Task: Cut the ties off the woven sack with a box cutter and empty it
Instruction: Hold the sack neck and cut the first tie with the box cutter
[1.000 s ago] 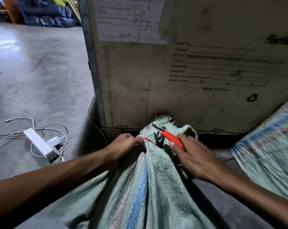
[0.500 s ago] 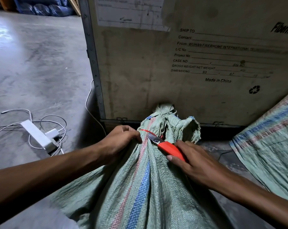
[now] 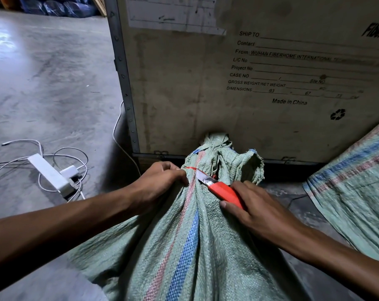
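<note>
- Woven sack [image 3: 184, 246]: green weave with a blue and a red stripe; filling the lower centre of the frame; lying on the floor with gathered neck pointing up-frame; bunched top touching the foot of the crate.
- Tie [image 3: 193, 169]: thin red band wrapped across the gathered neck at frame centre; visible stretch intact; far side hidden by folds.
- Box cutter [image 3: 221, 190]: red handle, metal blade extended; blade tip laid against the neck just beside the tie; angled from lower right up to upper left.
- Right hand [image 3: 256, 211]: right of centre; closed around the cutter handle, thumb along the lower edge, fingers curled over the top; resting on the sack.
- Left hand [image 3: 160, 183]: left of centre; clenched into a fist on the sack cloth just below the tie, fingertips pressed into the fabric; touching the neck directly opposite the blade.
- Crate [image 3: 184, 94]: large pale board-sided box with metal edging; filling the upper right of the frame; printed shipping fields, "Made in China" and a recycling mark legible; paper label stuck near the top edge.
- Second sack [image 3: 353, 181]: same green weave and stripes; at the right edge; leaning against the crate; apart from the first sack.
- Power strip [image 3: 48, 173]: white, with a plugged adapter and looped white cables; at the left edge on the floor; well apart from the sack.
- Floor [image 3: 43, 83]: grey concrete, scuffed; dark wrapped bundles at upper left, too dim to identify.
</note>
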### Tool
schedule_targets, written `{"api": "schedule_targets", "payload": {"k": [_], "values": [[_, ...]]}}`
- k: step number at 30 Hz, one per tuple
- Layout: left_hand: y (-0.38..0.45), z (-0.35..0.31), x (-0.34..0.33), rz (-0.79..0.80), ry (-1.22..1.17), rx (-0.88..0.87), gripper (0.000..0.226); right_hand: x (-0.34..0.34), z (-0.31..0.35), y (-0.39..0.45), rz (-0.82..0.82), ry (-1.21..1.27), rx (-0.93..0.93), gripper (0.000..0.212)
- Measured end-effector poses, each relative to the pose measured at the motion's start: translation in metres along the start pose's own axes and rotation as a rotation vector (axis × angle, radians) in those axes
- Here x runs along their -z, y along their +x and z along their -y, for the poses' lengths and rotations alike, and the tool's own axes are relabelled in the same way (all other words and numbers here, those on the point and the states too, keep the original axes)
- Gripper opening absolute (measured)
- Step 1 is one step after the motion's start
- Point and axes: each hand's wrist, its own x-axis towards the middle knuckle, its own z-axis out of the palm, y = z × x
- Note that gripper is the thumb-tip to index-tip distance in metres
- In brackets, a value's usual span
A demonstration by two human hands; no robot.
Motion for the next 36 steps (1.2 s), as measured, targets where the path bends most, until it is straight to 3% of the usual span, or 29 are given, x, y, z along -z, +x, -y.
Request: {"api": "schedule_targets", "payload": {"k": [5, 10, 16, 36], "values": [[-0.001, 0.0, -0.003, -0.008, 0.035, -0.011, 0.01, -0.004, 0.002, -0.003, -0.097, -0.065, -0.004, 0.032], [-0.007, 0.003, -0.009, 0.037, 0.088, -0.051, 0.011, 0.017, -0.006, 0.025, -0.203, 0.037, -0.014, 0.027], [-0.006, 0.003, -0.004, -0.008, 0.056, -0.034, 0.017, 0.017, 0.001, 0.014, 0.043, 0.085, 0.108, 0.023], [-0.004, 0.004, -0.004, -0.033, 0.037, -0.018, 0.021, 0.013, -0.007, 0.008, 0.048, 0.076, 0.1, 0.03]]}}
